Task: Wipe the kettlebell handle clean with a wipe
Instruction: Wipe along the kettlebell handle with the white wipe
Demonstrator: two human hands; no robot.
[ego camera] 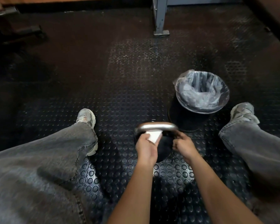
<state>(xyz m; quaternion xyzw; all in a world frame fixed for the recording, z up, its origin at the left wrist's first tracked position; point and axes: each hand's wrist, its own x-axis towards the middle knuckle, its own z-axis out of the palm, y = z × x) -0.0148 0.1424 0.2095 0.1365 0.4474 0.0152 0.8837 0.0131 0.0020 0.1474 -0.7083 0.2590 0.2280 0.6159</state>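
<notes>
A black round-bodied kettlebell with a bare steel loop handle is seen standing on the black studded rubber floor, just in front of a black round waste bin lined with a clear plastic bag. A folded white wipe is pinched in the left hand and laid against the underside of the handle, left of its middle. The right hand is clenched round the handle's right upright, apparently to steady the kettlebell. The wiping step is judged to be in hand, with most of the bar not covered by the wipe. The next move is judged to call for the wipe being drawn along and around the bar toward the right upright, with the bracing grip maintained.
</notes>
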